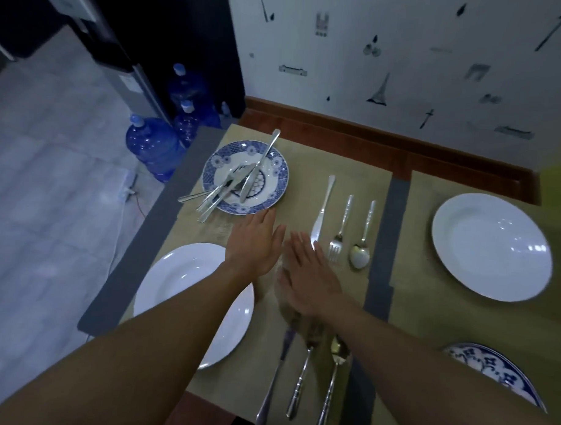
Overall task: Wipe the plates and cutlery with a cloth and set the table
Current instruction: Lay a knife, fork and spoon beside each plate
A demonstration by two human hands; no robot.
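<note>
My left hand (254,243) and my right hand (305,273) lie flat and side by side over the beige placemat (305,194), fingers straight, holding nothing. A blue patterned plate (274,174) at the far left carries several pieces of cutlery (232,185). Just right of my right hand lie a knife (322,210), a fork (339,233) and a spoon (362,243) in a row. A white plate (181,272) sits under my left forearm. Nearer me lie another knife (273,377), fork (302,372) and spoon (332,382). No cloth is in view.
A second white plate (491,245) rests on the right placemat (428,313). Another blue patterned plate (502,369) shows at the lower right. The wall (405,57) borders the table's far side. Blue water bottles (154,144) stand on the floor to the left.
</note>
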